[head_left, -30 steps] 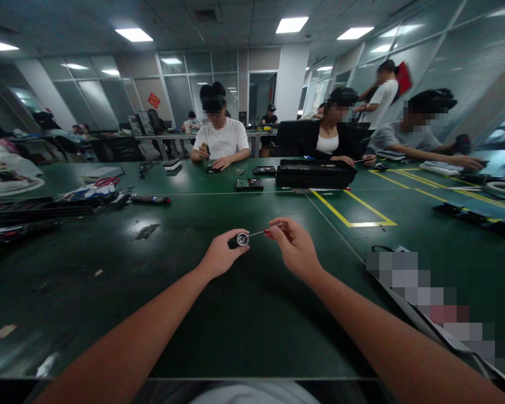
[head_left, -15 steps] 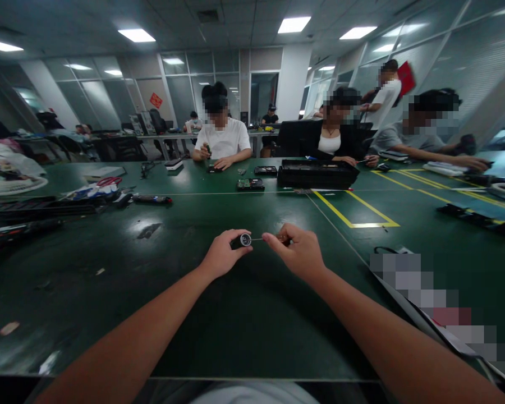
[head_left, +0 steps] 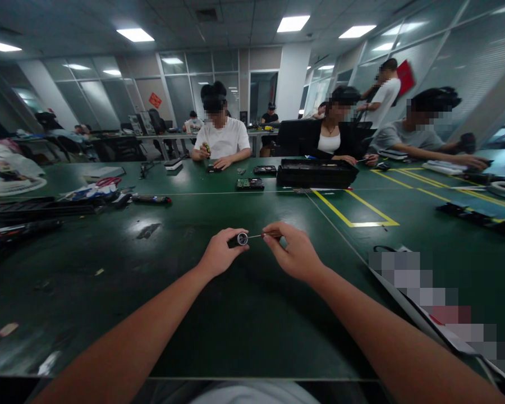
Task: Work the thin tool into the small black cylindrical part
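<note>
My left hand is closed around a small black cylindrical part with a pale ring at its open end, which faces me. From the right, my right hand grips a screwdriver by its handle, mostly hidden by the fingers. Its thin metal shaft points left and reaches the side of the cylindrical part. Whether the tip sits in a screw is too small to tell. Both hands are held over the green table.
Across the table lie a green circuit board device and a long black casing. A dark pen-like tool and black parts lie left. Yellow tape marks the right side. Several people sit opposite; a pixelated sheet lies at right.
My right fingers have shifted on the screwdriver handle, with the index finger now stretched further along it. Both hands have moved very slightly left.
</note>
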The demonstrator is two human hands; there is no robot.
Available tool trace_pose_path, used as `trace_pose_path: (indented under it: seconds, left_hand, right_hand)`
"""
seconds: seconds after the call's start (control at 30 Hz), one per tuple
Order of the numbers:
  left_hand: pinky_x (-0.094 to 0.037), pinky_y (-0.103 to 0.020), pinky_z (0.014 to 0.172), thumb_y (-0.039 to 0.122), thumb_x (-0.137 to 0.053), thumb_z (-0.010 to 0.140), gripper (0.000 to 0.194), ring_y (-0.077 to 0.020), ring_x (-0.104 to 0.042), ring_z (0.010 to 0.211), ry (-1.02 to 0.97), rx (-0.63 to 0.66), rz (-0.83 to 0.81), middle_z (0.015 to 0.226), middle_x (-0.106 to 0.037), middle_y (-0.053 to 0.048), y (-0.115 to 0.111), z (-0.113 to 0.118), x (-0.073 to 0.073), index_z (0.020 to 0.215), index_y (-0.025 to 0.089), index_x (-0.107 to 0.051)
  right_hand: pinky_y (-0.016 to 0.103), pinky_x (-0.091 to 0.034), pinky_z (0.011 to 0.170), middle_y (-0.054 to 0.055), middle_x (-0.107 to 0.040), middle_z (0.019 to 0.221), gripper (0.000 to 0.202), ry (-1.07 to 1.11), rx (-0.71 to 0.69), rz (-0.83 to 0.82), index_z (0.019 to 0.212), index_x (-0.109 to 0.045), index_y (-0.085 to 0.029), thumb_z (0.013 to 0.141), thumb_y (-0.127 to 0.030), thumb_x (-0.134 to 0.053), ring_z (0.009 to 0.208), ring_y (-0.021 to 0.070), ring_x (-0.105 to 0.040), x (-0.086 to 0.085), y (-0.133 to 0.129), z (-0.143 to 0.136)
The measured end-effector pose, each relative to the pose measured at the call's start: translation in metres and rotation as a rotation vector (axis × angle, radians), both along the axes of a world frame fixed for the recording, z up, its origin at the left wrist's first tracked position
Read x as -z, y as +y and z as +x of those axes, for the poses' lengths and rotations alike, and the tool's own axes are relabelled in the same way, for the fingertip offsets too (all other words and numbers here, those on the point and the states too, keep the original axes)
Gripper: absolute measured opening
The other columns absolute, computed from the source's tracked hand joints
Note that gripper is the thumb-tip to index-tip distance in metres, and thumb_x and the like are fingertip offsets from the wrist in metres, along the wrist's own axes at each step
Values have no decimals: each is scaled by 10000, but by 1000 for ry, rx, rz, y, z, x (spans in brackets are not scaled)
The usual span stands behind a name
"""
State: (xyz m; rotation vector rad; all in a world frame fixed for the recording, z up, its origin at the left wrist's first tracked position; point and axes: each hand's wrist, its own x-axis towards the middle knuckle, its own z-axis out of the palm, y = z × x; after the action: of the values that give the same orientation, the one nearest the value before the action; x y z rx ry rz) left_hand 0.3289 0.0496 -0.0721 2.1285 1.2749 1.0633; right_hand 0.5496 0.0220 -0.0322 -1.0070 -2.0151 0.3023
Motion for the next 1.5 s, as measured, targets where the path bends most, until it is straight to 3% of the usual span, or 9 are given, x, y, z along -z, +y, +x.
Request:
trace_pose_path:
  seconds: [0.2,0.33,0.5,0.63,0.8,0.97,1.17,1.37,1.5]
  left_hand:
    - [-434,-364,937,238,-759,781,389,-219,-593,1057,33,4,-2,1110,-673,-21,-3,3,-2,1160,276,-680]
    - [-431,-366,936,222,-762,778,389,-219,-594,1054,45,-1,3,1108,-678,-28,-4,5,-3,1157,264,-683]
    - [-429,-375,940,239,-768,777,388,-221,-592,1059,48,9,15,1115,-679,-32,-3,3,-1,1155,262,-682]
    - [-430,-378,940,255,-764,783,392,-221,-592,1064,40,12,17,1122,-676,-29,-2,2,1,1164,273,-676]
    - [-431,-387,950,259,-752,792,388,-228,-590,1071,42,1,7,1128,-674,-37,-2,2,0,1172,273,-675]
    - [-429,-388,944,267,-754,788,386,-235,-591,1070,52,0,-4,1126,-674,-39,-2,2,0,1167,272,-679]
    - [-428,-376,937,269,-748,796,394,-227,-591,1063,40,-1,2,1120,-674,-32,-4,3,-2,1182,274,-668]
    - [-405,-414,987,251,-733,812,371,-241,-574,1092,104,34,72,1154,-677,-48,-6,8,-10,1178,258,-675]
    - [-416,-409,955,264,-742,803,381,-245,-576,1063,109,-25,28,1132,-677,-42,-5,7,-9,1179,264,-675]
  right_hand:
    - [308,-457,612,25,-723,779,303,-9,109,-90,1072,-657,-233,975,-416,-436,654,190,-658,-4,0,-2]
    - [313,-433,592,37,-735,787,330,-24,177,-83,1093,-668,-225,980,-400,-412,609,191,-644,-1,2,-4]
    - [333,-450,626,42,-709,805,394,-51,113,-70,1323,-530,-205,957,-311,-430,636,196,-627,1,0,-4]
    - [344,-455,683,44,-681,822,361,-94,69,-27,1263,-573,-207,926,-255,-455,745,210,-624,-2,-3,-3]
    - [330,-431,624,30,-708,811,318,-86,112,-84,1165,-628,-244,988,-368,-396,662,196,-628,-1,1,-3]
    - [340,-438,631,29,-678,788,325,-57,96,-93,1262,-526,-222,971,-311,-412,647,198,-613,-1,-2,-5]
    - [364,-492,748,58,-651,905,244,243,59,-151,1134,-520,-216,925,-341,-510,832,215,-634,4,-1,-8]
    - [357,-532,639,10,-593,704,316,776,80,-425,846,-552,-229,895,-537,-501,619,178,-582,22,25,-4]
    - [342,-536,643,7,-603,737,296,791,121,-379,879,-558,-231,891,-526,-530,633,166,-581,27,29,0]
